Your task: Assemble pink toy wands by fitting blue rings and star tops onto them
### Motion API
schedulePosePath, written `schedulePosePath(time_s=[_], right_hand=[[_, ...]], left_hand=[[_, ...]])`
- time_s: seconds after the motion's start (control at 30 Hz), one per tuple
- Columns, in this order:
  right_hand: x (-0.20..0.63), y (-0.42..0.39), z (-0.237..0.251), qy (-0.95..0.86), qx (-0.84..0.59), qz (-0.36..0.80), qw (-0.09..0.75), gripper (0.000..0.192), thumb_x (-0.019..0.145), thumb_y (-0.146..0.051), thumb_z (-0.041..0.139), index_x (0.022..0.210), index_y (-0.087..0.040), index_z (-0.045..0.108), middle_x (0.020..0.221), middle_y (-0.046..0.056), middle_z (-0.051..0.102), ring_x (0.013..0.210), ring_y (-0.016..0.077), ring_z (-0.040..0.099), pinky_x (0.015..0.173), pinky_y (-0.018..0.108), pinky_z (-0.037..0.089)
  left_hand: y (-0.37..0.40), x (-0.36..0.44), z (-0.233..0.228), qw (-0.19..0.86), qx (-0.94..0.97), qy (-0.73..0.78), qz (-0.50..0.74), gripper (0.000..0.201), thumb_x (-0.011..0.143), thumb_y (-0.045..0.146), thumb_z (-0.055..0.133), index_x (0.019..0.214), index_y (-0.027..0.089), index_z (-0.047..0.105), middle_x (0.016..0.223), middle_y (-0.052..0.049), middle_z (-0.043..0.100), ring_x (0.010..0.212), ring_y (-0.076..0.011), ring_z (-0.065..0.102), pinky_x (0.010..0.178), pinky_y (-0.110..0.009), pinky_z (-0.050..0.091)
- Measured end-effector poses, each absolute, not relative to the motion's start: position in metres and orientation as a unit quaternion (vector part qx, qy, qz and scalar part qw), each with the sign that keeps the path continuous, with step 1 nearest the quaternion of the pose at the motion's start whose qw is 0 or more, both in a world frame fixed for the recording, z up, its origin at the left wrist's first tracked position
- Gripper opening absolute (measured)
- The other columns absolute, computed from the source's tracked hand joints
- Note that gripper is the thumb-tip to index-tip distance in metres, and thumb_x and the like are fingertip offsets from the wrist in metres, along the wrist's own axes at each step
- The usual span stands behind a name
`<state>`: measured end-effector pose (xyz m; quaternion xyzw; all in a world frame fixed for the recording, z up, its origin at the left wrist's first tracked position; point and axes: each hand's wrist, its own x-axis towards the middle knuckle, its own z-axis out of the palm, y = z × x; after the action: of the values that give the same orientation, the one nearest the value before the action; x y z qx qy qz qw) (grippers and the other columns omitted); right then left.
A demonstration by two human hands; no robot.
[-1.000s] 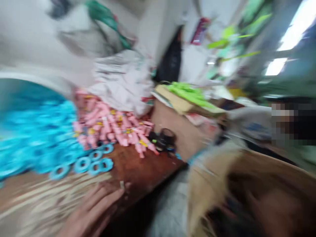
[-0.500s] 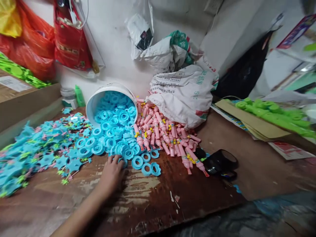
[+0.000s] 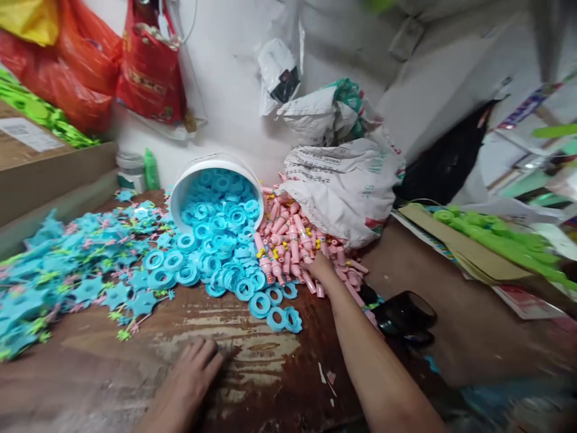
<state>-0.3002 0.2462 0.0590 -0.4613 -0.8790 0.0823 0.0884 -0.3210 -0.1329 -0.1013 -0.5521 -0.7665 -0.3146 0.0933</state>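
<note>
Worn brown table [image 3: 135,337]: blue rings [image 3: 228,273], pink pieces [image 3: 294,243], tipped bucket [image 3: 220,161].

The left hand [image 3: 193,368] sits low and close to the body, back upward, fingers bent together. The bare right forearm [image 3: 365,346] slants forward and inward, its right hand [image 3: 319,266] angled downward, fingertips hidden.

Right hand [image 3: 319,264]: fingers hidden among pink pieces [image 3: 295,240], grip unclear. Left hand [image 3: 193,364]: palm hidden, cannot tell if anything held. Small print [image 3: 315,159] on white sack [image 3: 342,207] unreadable. Yellow bag [image 3: 29,21] cut off at top.
</note>
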Motion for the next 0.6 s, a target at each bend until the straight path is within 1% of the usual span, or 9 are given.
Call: schedulePosePath(time_s=[0.07,0.13,0.2,0.27,0.33,0.4,0.47,0.5,0.6], right_hand=[[-0.312,0.225,0.049,-0.876,-0.462,0.097,0.095,0.036,0.098,-0.037,0.065,0.127,-0.017,0.061,0.120,0.008,0.068,0.097,0.0209,0.070,0.084,0.041,0.059],[-0.311,0.204,0.045,-0.877,-0.456,0.106,0.109,0.049,0.097,-0.038,0.065,0.138,-0.014,0.054,0.119,0.013,0.070,0.097,0.0237,0.071,0.085,0.041,0.058],[-0.299,0.183,0.044,-0.879,-0.444,0.117,0.127,0.063,0.096,-0.041,0.063,0.149,-0.012,0.045,0.114,0.016,0.072,0.096,0.0276,0.072,0.082,0.039,0.056],[-0.279,0.158,0.040,-0.882,-0.432,0.132,0.133,0.067,0.095,-0.047,0.058,0.153,-0.018,0.043,0.102,0.013,0.077,0.085,0.0279,0.073,0.075,0.036,0.054],[-0.256,0.126,0.028,-0.875,-0.414,0.205,0.144,0.063,0.094,-0.056,0.053,0.148,-0.025,0.053,0.088,0.007,0.078,0.066,0.0236,0.070,0.063,0.033,0.052],[-0.237,0.087,0.010,-0.843,-0.378,0.344,0.167,0.061,0.089,-0.062,0.054,0.134,-0.023,0.068,0.085,0.006,0.078,0.055,0.0200,0.064,0.053,0.030,0.050],[-0.225,0.046,-0.012,-0.792,-0.330,0.482,0.175,0.060,0.086,-0.064,0.058,0.121,-0.020,0.076,0.100,0.010,0.079,0.067,0.0223,0.069,0.059,0.031,0.056],[-0.222,0.028,-0.022,-0.771,-0.310,0.532,0.165,0.058,0.088,-0.063,0.056,0.121,-0.020,0.076,0.113,0.012,0.077,0.083,0.0249,0.073,0.070,0.033,0.059],[-0.221,-0.007,-0.039,-0.738,-0.236,0.626,0.088,0.051,0.099,-0.047,0.048,0.142,-0.024,0.060,0.141,0.009,0.065,0.124,0.0254,0.064,0.104,0.037,0.052]], left_hand=[[-0.147,-0.311,-0.109,0.135,-0.557,-0.764,-0.298,0.036,0.095,0.024,0.059,0.130,0.030,0.062,0.124,-0.009,0.067,0.114,-0.0287,0.058,0.096,-0.039,0.051],[-0.155,-0.305,-0.116,0.160,-0.537,-0.783,-0.272,0.037,0.094,0.031,0.062,0.131,0.027,0.062,0.145,-0.013,0.057,0.135,-0.0372,0.046,0.107,-0.052,0.045],[-0.160,-0.305,-0.118,0.145,-0.523,-0.797,-0.265,0.034,0.096,0.027,0.059,0.130,0.027,0.063,0.152,-0.012,0.052,0.142,-0.0387,0.039,0.110,-0.058,0.043],[-0.161,-0.309,-0.114,0.094,-0.504,-0.803,-0.304,0.036,0.098,0.019,0.053,0.131,0.029,0.063,0.146,-0.009,0.058,0.137,-0.0326,0.047,0.108,-0.052,0.047],[-0.159,-0.313,-0.103,0.021,-0.446,-0.803,-0.395,0.038,0.100,0.021,0.048,0.134,0.032,0.061,0.139,-0.008,0.063,0.130,-0.0271,0.055,0.106,-0.045,0.050],[-0.152,-0.314,-0.087,-0.058,-0.332,-0.784,-0.520,0.034,0.101,0.031,0.049,0.132,0.031,0.064,0.134,-0.008,0.065,0.127,-0.0260,0.057,0.108,-0.043,0.048],[-0.141,-0.311,-0.069,-0.138,-0.191,-0.721,-0.651,0.034,0.101,0.043,0.049,0.124,0.028,0.068,0.130,-0.008,0.066,0.127,-0.0264,0.058,0.110,-0.042,0.046],[-0.135,-0.309,-0.061,-0.176,-0.120,-0.669,-0.712,0.037,0.100,0.049,0.050,0.121,0.026,0.069,0.128,-0.008,0.068,0.124,-0.0270,0.060,0.108,-0.042,0.047],[-0.116,-0.303,-0.046,-0.273,0.031,-0.458,-0.846,0.047,0.095,0.057,0.057,0.123,0.021,0.065,0.116,-0.012,0.072,0.110,-0.0281,0.067,0.096,-0.042,0.054]])
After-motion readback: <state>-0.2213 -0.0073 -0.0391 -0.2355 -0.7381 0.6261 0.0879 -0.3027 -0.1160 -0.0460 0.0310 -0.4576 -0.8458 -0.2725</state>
